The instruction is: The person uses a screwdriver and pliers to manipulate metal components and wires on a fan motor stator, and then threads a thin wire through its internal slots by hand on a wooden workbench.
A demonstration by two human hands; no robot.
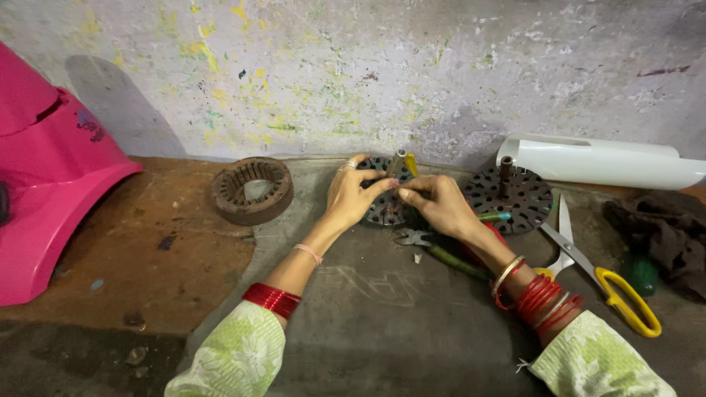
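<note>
Both hands pinch the disc (387,192) — left hand (351,195) at its rim, right hand (435,204) beside — stiff, heavy-looking perforated metal, best gripped by the edge.

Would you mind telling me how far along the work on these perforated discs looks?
Nothing looks finished. In hand: left hand and right hand both grip the perforated metal disc. Untouched: the second perforated disc, the rusty slotted ring, the pliers and the yellow-handled scissors.
</note>
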